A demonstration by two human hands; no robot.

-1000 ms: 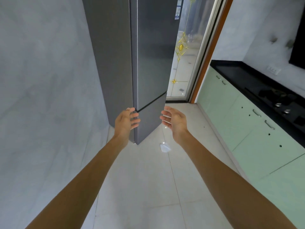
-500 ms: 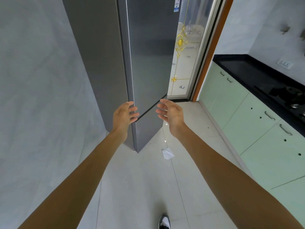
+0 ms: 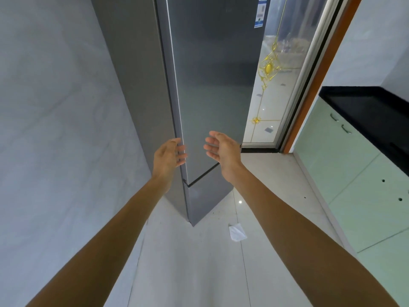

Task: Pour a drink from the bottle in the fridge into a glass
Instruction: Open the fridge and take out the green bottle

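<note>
2 hands: both reach forward toward the fridge (image 3: 199, 85), with bare forearms stretched out from the lower corners of the view.
Left grip: the left hand (image 3: 169, 156) is released, its fingers loosely spread, with the tips at the left edge of the upper door (image 3: 212, 103); the blur hides whether they touch it.
Right grip: the right hand (image 3: 223, 149) is released, palm turned to the left and fingers nearly straight, holding nothing; it hangs in front of the upper door, apart from the left hand.
Fridge: tall and grey, it stands on the floor (image 3: 194, 267) just beside the wall (image 3: 55, 107); the upper door and lower door (image 3: 205, 196) are both shut, and the dark seam between them runs just below the hands.
Sticker: 1 blue and white sticker (image 3: 259, 18) sits high on the upper door's right edge.
Floor: pale tiles, with 1 white paper scrap (image 3: 237, 232) near the fridge's front corner.
Glass door: the glass door (image 3: 278, 111) with gold ornament stands behind the fridge, to the right.
Surface: the black surface (image 3: 365, 107) lies at right, over pale green cabinets (image 3: 345, 165).
</note>
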